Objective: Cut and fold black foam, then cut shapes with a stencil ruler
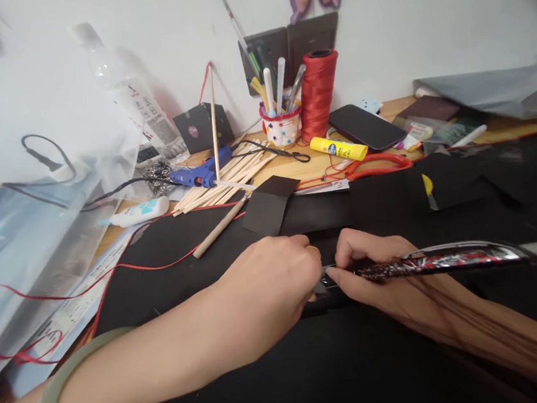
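Note:
My left hand (pixel 278 284), a ring on one finger and a green bangle (pixel 86 351) at the wrist, is closed in a fist over the black work surface (pixel 212 389). What its fingers grip is hidden. Close beside it, my right hand (pixel 377 263) pinches with thumb and bent forefinger around a slim glossy black tool (pixel 464 258). Red and white patterning runs along that tool, and its grey end points right. A small shiny tip shows between the two hands. Dark strips like black paper (pixel 324 240) lie just behind the fingers, and loose strands of hair cross the right forearm.
Behind the hands are a wooden-handled tool (pixel 220 226), folded black card (pixel 273 201), wooden sticks (pixel 209 195), a blue glue gun (pixel 201 170), a yellow glue stick (pixel 339 148), red-handled scissors (pixel 380 164), a phone (pixel 367 127), a red spool (pixel 319 95) and a pen cup (pixel 282 125).

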The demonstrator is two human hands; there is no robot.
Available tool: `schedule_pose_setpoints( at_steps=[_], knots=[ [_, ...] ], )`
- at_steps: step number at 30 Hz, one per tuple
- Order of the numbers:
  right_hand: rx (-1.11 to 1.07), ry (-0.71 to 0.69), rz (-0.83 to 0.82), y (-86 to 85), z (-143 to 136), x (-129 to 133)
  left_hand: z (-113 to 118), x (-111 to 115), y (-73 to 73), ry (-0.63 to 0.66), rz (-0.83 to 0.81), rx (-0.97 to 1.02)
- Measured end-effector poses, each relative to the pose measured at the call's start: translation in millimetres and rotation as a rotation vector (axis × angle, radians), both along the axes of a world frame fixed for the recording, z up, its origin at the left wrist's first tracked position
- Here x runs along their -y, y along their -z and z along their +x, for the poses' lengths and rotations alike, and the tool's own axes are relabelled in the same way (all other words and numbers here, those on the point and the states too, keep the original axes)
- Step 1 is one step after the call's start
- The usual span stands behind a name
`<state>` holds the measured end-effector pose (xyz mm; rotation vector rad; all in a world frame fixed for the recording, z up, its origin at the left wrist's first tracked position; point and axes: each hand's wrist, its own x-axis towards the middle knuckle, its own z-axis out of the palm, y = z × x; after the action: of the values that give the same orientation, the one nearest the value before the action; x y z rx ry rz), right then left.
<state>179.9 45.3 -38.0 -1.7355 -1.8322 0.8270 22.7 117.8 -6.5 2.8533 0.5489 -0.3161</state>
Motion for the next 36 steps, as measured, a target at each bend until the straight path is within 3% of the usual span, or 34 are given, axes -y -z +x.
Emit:
schedule_pose_setpoints(
  at_steps=[9,14,20,25,29,36],
  knots=[
    [0.056,0.038,0.037,0.2,-3.3,-3.3,2.0,-1.5,-1.1,-0.017,-0.009,-0.011],
    [0.035,-0.006,0.041,1.9,-0.8,-2.8,0.8,-0.6,-1.0,0.003,0.004,-0.022],
    [0.034,-0.07,0.123,-7.8,0.8,-1.1,0.0,-0.8,-0.6,0.015,0.011,-0.008],
    [0.049,-0.1,0.103,1.3,-2.2,-9.1,2.5,-1.1,0.0,-0.01,-0.003,-0.014],
    [0.043,-0.04,0.147,8.2,-6.3,-11.1,3.1,-0.5,-2.1,-0.014,-0.019,-0.033],
    [0.133,-0.068,0.184,1.4,-2.6,-6.5,1.9,1.5,-3.3,-0.028,0.001,-0.067]
  ],
)
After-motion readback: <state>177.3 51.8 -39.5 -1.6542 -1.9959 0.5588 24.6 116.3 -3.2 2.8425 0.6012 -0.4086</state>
